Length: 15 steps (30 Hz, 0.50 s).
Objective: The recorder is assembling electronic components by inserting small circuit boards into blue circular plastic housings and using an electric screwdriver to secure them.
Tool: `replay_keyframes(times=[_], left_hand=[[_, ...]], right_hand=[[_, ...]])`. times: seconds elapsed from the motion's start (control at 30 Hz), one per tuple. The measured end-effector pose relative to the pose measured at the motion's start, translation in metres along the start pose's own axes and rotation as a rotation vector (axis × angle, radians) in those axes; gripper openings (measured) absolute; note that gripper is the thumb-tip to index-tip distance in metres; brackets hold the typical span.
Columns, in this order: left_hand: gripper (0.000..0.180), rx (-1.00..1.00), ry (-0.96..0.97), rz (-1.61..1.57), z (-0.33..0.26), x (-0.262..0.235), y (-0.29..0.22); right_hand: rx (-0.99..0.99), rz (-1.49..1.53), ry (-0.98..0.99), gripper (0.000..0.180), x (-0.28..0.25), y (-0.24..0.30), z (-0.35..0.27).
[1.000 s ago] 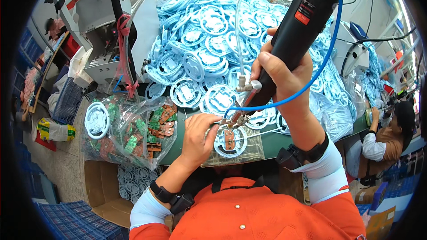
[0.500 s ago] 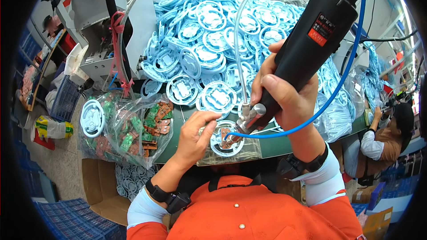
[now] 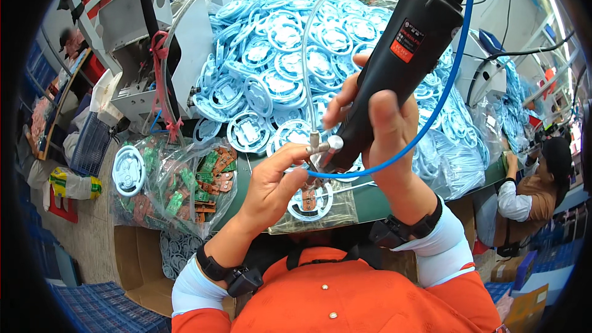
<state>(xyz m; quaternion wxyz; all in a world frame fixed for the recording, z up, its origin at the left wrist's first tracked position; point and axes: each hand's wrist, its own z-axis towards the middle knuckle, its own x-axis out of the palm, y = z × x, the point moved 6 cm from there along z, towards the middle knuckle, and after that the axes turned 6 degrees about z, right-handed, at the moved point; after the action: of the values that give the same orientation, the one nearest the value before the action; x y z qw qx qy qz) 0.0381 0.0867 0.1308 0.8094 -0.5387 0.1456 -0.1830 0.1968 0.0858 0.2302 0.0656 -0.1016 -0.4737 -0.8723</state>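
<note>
- Workshop clutter fills the view: a green bench point(image 3: 376, 200) carries a heap of pale blue plastic rings point(image 3: 290, 43) that spreads away beyond the fingertips, with a grey metal machine point(image 3: 142, 43) off to the left of them.
- Left of the left hand, a clear bag of small circuit boards point(image 3: 179, 182), green and brown, slumps over the bench edge with a white ring point(image 3: 128, 171) lying on it.
- At far right, well apart from both hands, another person in a brown top point(image 3: 530, 200) sits bent over their own work.
- A black electric screwdriver point(image 3: 394, 68) is the largest thing in hand; its long axis slopes from upper right down to lower left, so the tip end sits just beneath the fingers of both hands. A blue hose point(image 3: 453, 80) and a clear tube point(image 3: 308, 55) run along it.
- The right hand point(image 3: 382, 126) is wrapped closed around the driver's lower body, fingers curled tight on it.
- The left hand point(image 3: 271, 182) has its fingertips pinched narrow at the metal nose of the driver point(image 3: 320, 145), touching it.
- Directly below those fingertips lies a blue ring with a brown board in it point(image 3: 311, 200), on a clear sheet; the left hand is the nearer one.
</note>
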Motion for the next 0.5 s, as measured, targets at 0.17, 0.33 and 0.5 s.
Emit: replay_keyframes(times=[0.17, 0.33, 0.5], left_hand=[[0.055, 0.052, -0.007, 0.183, 0.0, 0.008, -0.007], [0.054, 0.196, -0.083, 0.399, 0.009, 0.017, -0.023], [0.028, 0.306, -0.092, 0.446, 0.011, 0.023, -0.025]], right_hand=[[-0.049, -0.128, -0.037, 0.093, -0.009, 0.017, 0.024], [-0.048, 0.074, 0.009, 0.093, -0.018, 0.029, 0.043], [0.137, 0.468, 0.23, 0.093, -0.024, 0.031, 0.049]])
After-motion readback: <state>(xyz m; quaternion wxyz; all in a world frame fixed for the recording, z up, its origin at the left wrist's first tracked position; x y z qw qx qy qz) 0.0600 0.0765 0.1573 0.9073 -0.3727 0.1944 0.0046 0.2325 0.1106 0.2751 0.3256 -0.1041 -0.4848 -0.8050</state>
